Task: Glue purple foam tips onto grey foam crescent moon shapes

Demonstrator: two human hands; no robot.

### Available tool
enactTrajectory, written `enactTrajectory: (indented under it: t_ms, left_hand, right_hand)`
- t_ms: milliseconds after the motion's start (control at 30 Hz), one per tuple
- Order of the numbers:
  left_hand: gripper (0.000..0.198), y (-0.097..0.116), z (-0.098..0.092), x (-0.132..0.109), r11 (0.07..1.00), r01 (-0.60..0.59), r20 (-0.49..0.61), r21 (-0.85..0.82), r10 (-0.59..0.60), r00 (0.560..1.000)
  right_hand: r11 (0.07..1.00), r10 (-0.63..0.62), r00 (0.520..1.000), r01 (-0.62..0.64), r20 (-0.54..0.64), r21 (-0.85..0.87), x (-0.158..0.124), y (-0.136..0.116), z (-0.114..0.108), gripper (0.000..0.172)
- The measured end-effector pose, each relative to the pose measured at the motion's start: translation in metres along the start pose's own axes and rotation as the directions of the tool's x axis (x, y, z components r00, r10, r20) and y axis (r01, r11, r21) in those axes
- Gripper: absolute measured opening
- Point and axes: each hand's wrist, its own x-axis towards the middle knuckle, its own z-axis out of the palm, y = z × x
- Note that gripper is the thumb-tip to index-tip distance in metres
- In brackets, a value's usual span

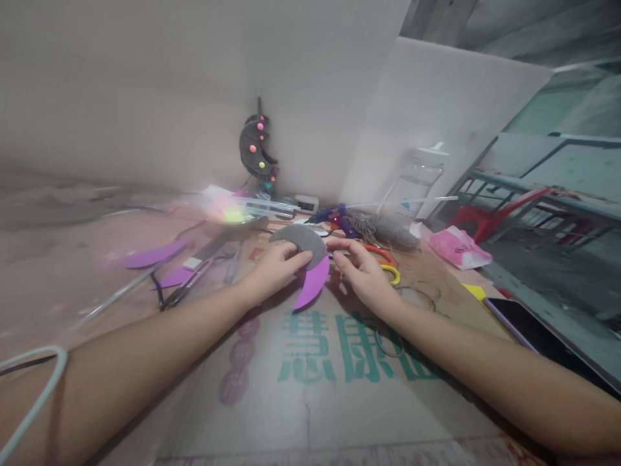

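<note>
A purple crescent (313,285) is held above the cardboard, its upper part wrapped in grey yarn (301,241). My left hand (280,266) grips the wrapped part, thumb on the front face. On the other side, my right hand (359,268) has its fingers curled and pinched close to the crescent's outer edge. Whatever lies between those fingertips is too small to make out. Behind the right hand are scissors with orange and yellow handles (389,274). Loose thin strands (388,343) loop over the cardboard by the right forearm. A grey yarn bundle (388,230) lies farther back.
Against the wall stands a dark crescent with coloured balls (253,149). A blue glue gun (339,219) and a clear bottle (417,181) are at the back. Purple pieces (155,254) lie left; a pink packet (460,248) and a phone (548,336) are right. Printed cardboard (310,414) covers the front.
</note>
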Motion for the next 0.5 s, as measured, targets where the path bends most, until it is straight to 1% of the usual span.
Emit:
enactTrajectory:
  t_ms: [133,267,367,500]
  left_hand:
    - [0.036,0.0011,-0.0002,0.0,1.0,0.005,0.019,0.015,-0.006,1.0]
    - [0.038,0.0013,0.0005,-0.0001,1.0,0.018,0.037,0.018,-0.018,0.999]
    - [0.036,0.0003,0.001,0.0002,1.0,0.02,0.082,-0.019,-0.018,0.996]
    - [0.036,-0.0042,0.0018,0.001,0.997,0.054,0.125,-0.06,-0.046,0.991]
  right_hand:
    - [0.998,0.055,0.998,-0.055,0.01,-0.036,0.0009,0.0034,0.0002,0.025]
    - [0.992,0.048,0.999,-0.051,-0.024,-0.115,0.0011,0.0022,-0.0004,0.024]
    - [0.985,0.037,0.998,-0.044,-0.04,-0.169,0.0,-0.0003,-0.0012,0.026]
    - [0.983,0.037,0.999,-0.041,-0.026,-0.18,-0.0015,-0.0005,-0.0022,0.026]
